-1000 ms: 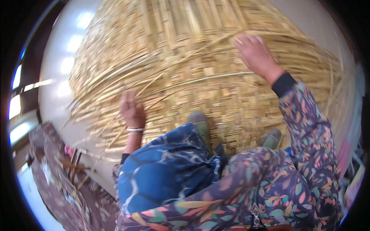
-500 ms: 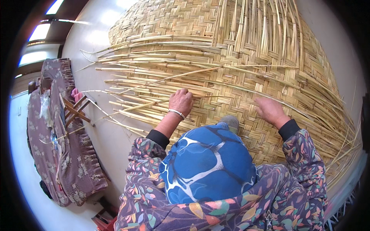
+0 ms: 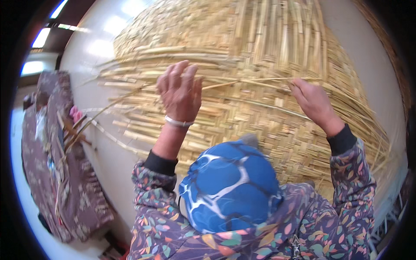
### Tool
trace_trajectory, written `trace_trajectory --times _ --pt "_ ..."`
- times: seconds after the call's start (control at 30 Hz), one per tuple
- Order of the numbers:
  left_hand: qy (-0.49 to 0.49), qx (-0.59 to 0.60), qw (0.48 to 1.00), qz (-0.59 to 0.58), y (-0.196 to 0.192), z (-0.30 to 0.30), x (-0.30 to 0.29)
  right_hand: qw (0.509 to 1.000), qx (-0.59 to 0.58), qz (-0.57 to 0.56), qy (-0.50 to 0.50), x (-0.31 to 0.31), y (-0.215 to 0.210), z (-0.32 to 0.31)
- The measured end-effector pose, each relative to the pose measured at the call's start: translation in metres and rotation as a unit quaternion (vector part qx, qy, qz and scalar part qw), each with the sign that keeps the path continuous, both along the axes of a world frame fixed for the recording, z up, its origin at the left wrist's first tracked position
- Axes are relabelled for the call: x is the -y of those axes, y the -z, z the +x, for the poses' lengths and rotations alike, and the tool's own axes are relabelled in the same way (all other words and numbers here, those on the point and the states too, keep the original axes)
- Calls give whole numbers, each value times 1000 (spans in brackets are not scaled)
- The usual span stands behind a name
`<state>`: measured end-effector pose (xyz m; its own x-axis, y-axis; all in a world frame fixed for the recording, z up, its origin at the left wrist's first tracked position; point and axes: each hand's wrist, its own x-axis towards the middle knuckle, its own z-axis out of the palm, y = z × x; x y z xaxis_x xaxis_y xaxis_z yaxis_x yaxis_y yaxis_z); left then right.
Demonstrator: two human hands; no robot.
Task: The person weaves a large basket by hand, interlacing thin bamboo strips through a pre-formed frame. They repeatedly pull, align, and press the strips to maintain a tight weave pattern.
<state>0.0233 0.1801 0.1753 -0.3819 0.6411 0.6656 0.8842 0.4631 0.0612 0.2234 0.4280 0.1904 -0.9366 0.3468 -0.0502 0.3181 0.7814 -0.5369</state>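
Observation:
My right hand (image 3: 314, 102) is closed in a pinch on a thin reed strip (image 3: 268, 79) above the woven mat (image 3: 281, 167). The strip lies across the weave toward the left. My left hand (image 3: 180, 93), with a pale bracelet at the wrist, is raised over the loose reed ends on the left. Its fingers are stretched out and a little apart, slightly blurred. A long reed (image 3: 115, 102) passes behind it, and I cannot tell whether the palm touches that reed. Unwoven split reeds (image 3: 147, 134) fan out to the left, and upright ones (image 3: 264, 32) lie at the far side.
A rounded shape in blue patterned cloth (image 3: 232, 186) covers the lower middle, with a grey shoe tip (image 3: 250, 139) just beyond. At the left stand a sofa with a purple floral cover (image 3: 78, 190) and a wooden folding stool (image 3: 73, 132). Pale floor (image 3: 93, 60) surrounds the mat.
My left hand has moved up and left from the reeds, and its fingers have opened. My right hand has moved slightly up and right to the thin strip. The view has shifted a little.

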Motion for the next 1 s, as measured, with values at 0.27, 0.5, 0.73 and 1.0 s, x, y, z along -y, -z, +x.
trace_trajectory --times 0.27,0.5,0.73,1.0 --pt "353 603 714 -43 3 76 -127 996 -60 -34 -50 -16 -84 -65" --pt "630 488 595 105 -3 161 -220 990 0 53 -128 2 -114 -96" --pt "440 799 403 -71 25 196 -200 980 -58 158 -105 14 -162 -123" --pt "377 840 384 -68 0 134 -189 920 -347 35 178 -107 -244 9"
